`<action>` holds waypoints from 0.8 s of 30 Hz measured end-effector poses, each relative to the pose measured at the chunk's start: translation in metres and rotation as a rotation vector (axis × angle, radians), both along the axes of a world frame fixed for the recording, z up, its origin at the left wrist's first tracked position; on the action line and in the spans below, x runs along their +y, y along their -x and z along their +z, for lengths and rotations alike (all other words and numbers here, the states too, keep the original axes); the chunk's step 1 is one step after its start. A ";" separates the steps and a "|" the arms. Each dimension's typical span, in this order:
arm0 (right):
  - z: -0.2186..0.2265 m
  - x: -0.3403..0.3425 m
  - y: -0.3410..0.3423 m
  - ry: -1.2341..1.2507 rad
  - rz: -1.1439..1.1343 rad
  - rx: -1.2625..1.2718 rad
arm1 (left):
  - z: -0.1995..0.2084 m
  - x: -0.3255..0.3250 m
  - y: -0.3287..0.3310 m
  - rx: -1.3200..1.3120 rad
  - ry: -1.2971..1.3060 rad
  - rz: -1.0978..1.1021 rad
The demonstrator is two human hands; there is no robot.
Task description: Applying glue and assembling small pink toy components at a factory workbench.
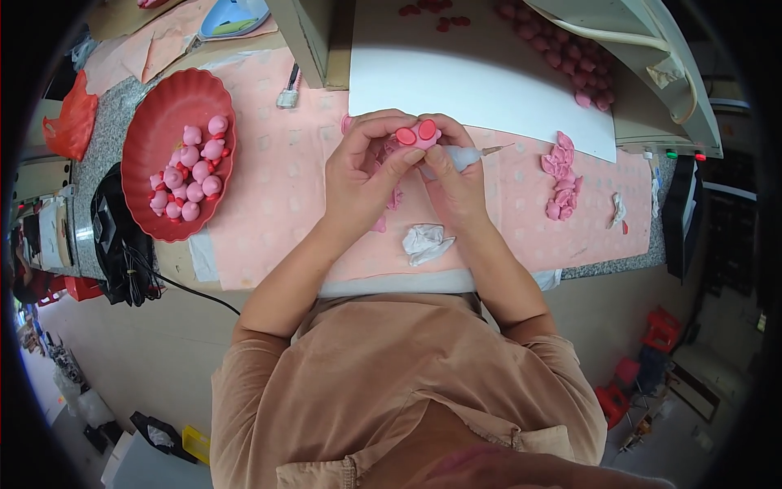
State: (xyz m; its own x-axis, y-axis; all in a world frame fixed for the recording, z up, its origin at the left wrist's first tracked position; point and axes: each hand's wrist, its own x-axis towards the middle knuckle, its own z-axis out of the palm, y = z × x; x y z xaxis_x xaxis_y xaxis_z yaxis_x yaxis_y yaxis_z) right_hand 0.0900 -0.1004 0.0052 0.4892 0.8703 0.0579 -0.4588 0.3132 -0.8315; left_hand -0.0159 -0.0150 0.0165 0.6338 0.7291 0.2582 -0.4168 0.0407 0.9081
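Note:
A small pink figure [419,142] with two red oval pieces [406,136] on it is pinched between both hands, above the middle of the table. My left hand [362,171] is closed, its thumb and fingers on the figure's left side. My right hand [458,189] grips the other side with thumb and fingertips. It also holds a translucent squeeze bottle [465,156] with a thin needle tip pointing right, tucked against the fingers. Crumpled pink pieces [395,198] show partly behind my left hand. A crumpled white tissue [426,243] lies between my forearms.
At left, a red scalloped bowl [159,114] holds several pink figures with red parts. More crumpled pink pieces [560,175] lie at right. A brush [288,96] is near the shelf's post. On the white sheet [456,98] sit red ovals [444,23] and many pink balls [562,53].

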 end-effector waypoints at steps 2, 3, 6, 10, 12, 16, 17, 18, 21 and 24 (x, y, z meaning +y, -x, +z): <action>0.000 0.000 0.001 -0.043 -0.016 0.000 | 0.000 -0.001 0.001 0.021 0.053 -0.027; -0.001 0.000 0.001 -0.041 -0.014 0.000 | 0.001 -0.001 0.001 0.021 0.055 -0.025; -0.004 -0.001 0.001 -0.032 -0.031 -0.002 | 0.001 -0.001 0.001 0.024 0.090 -0.049; -0.005 -0.001 0.001 -0.011 -0.031 -0.032 | 0.001 0.000 0.001 0.022 0.066 -0.033; -0.003 -0.001 0.000 0.015 -0.033 -0.045 | 0.002 0.000 0.001 0.044 0.064 -0.031; 0.001 0.003 -0.003 -0.006 -0.003 -0.016 | 0.005 0.007 0.000 0.071 0.057 -0.032; 0.002 0.003 -0.003 -0.001 -0.008 -0.041 | 0.006 0.008 0.000 0.099 0.049 -0.040; 0.002 0.003 -0.003 -0.003 -0.009 -0.041 | 0.006 0.009 0.000 0.099 0.047 -0.040; 0.003 0.001 -0.001 0.008 -0.010 -0.046 | 0.008 0.007 0.000 0.110 -0.054 -0.040; 0.007 0.001 -0.001 -0.014 -0.005 -0.041 | 0.010 0.002 -0.002 0.004 0.201 -0.053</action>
State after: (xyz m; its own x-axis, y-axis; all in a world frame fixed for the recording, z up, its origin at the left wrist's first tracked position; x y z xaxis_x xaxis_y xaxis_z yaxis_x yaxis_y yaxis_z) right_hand 0.0909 -0.0989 0.0126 0.4908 0.8666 0.0899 -0.4230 0.3273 -0.8449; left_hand -0.0135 -0.0133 0.0266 0.6735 0.7312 0.1084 -0.4054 0.2428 0.8813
